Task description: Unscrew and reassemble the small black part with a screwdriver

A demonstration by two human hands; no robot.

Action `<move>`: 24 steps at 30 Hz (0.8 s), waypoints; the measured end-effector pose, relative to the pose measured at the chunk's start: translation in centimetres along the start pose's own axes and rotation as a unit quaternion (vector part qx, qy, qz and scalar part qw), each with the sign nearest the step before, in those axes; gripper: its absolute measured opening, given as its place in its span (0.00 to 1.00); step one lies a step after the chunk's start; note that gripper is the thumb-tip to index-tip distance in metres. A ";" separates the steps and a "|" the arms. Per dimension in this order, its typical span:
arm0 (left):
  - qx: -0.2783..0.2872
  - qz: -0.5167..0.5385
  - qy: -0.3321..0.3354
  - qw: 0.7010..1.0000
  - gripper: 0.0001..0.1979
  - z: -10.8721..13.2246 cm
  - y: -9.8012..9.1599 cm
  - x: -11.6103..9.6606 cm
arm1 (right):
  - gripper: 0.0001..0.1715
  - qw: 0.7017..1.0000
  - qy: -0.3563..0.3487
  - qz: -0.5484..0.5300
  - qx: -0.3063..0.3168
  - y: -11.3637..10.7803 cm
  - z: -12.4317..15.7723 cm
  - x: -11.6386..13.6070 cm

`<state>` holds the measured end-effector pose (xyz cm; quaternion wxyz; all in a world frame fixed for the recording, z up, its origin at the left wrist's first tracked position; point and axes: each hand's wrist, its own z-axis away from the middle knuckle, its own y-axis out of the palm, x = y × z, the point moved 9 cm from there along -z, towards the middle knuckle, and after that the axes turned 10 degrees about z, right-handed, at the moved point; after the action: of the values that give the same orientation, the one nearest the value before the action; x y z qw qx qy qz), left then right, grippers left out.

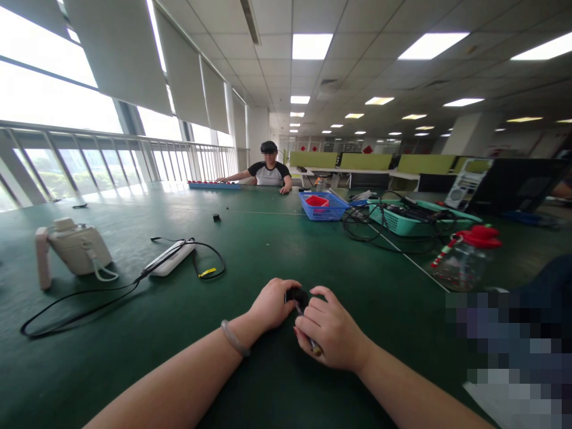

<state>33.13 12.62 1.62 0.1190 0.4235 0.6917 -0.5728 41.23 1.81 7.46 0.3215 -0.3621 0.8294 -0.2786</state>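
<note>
Two hands toward the near edge of the table (263, 256): your left hand (270, 305) pinches a small black part (298, 294), your right hand (329, 329) pinches a slim tool (316, 348).

Worn at head height; faces forward and down along the green table (250, 256). Frames the left hand (270, 305) and right hand (330, 330) at close range, below centre. Extends beyond to the windows (40, 89) at left and ceiling (268, 50) above; possibly blurred at far right.

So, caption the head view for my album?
Left hand holds a black part, right hand a tool, at a green table.
</note>
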 end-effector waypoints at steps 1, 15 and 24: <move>0.001 0.000 0.000 1.000 0.21 0.0 0.0 0.0 | 0.08 1.000 -0.002 -0.003 -0.001 0.0 0.0 0.1; 0.005 -0.012 0.009 1.000 0.20 0.1 -0.1 -0.3 | 0.09 1.000 0.008 0.010 0.007 -0.5 -0.2 0.4; -0.001 -0.016 -0.007 1.000 0.21 -0.4 -0.3 0.7 | 0.09 0.998 0.037 0.018 0.041 0.6 -0.3 -0.4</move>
<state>32.58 13.25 1.51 0.1150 0.4086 0.6978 -0.5770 40.96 2.49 7.37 0.3099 -0.3229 0.8350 -0.3200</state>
